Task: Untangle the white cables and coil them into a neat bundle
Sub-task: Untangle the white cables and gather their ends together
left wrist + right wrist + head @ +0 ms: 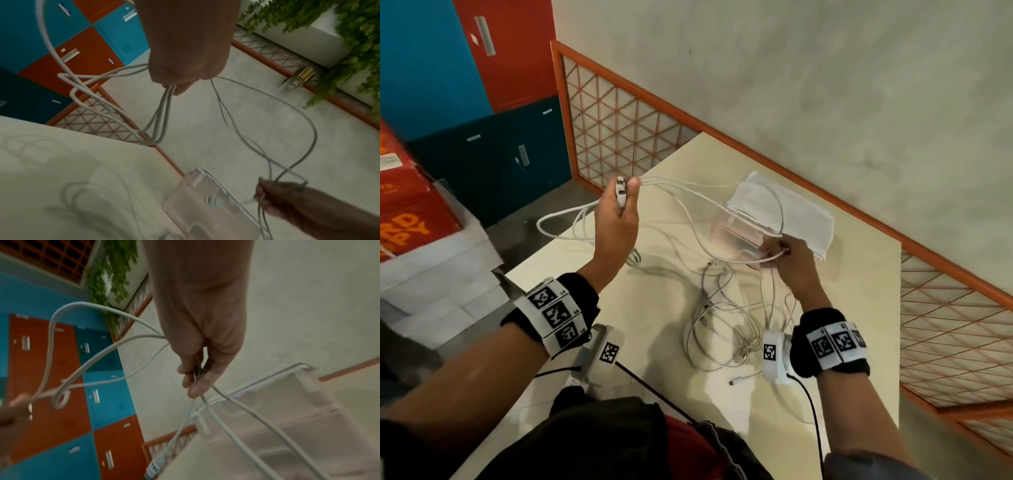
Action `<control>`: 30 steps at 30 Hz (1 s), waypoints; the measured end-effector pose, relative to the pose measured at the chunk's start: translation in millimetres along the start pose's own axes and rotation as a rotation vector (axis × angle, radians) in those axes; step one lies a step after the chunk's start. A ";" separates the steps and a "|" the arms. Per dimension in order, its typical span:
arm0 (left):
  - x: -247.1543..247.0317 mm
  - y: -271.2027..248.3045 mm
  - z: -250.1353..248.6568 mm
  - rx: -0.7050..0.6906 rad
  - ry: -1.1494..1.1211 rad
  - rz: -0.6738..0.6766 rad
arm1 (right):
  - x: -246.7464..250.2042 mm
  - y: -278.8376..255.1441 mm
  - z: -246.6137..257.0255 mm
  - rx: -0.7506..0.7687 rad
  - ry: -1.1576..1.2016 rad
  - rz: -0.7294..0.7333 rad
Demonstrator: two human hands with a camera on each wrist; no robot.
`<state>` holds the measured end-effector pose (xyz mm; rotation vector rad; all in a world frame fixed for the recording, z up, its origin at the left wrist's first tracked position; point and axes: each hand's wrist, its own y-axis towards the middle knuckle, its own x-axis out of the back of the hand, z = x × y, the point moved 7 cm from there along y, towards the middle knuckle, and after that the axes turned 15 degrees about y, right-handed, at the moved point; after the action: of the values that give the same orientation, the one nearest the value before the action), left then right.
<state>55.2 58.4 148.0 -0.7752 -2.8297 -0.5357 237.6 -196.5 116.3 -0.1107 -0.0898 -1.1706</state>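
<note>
Several white cables (688, 202) stretch in the air between my two hands above the cream table (654, 342). My left hand (625, 193) is raised and grips a bunch of cable ends, with white connectors sticking up past the thumb. In the left wrist view, cables (162, 113) hang in loops from my left hand (180, 84). My right hand (779, 249) pinches several strands lower down on the right, and the right wrist view shows strands (226, 426) trailing from its fingers (195, 379). A loose tangle of cable (729, 329) lies on the table below.
A clear plastic box (736, 236) with a white folded cloth (784, 209) on it stands just behind my right hand. An orange lattice fence (619, 130) edges the table. Blue and orange lockers (448, 68) and a red carton (407, 205) are at the left.
</note>
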 end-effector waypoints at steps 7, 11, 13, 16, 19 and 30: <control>8.3 1.9 2.5 0.017 0.057 -0.085 | -63.9 -3.0 4.9 -0.018 0.293 0.270; 13.8 7.0 3.8 0.013 0.111 -0.110 | -90.2 -10.1 -66.4 -0.146 -0.307 0.545; 14.0 7.7 4.9 0.007 0.142 -0.114 | -80.9 -10.4 -90.9 -0.169 -0.553 0.548; 12.8 6.8 9.4 0.003 0.184 -0.126 | -44.2 -10.6 -97.7 -0.196 -0.627 0.364; 15.5 9.9 15.4 0.024 0.201 -0.181 | 0.3 -13.3 -109.1 -0.253 -0.583 0.184; -18.2 5.3 24.0 0.054 0.259 -0.120 | -34.5 -73.5 -147.7 -0.193 -0.544 0.523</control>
<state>72.2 63.4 122.9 -0.4886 -2.6487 -0.5312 158.4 -213.1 -31.5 -0.5881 -0.4035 -0.5995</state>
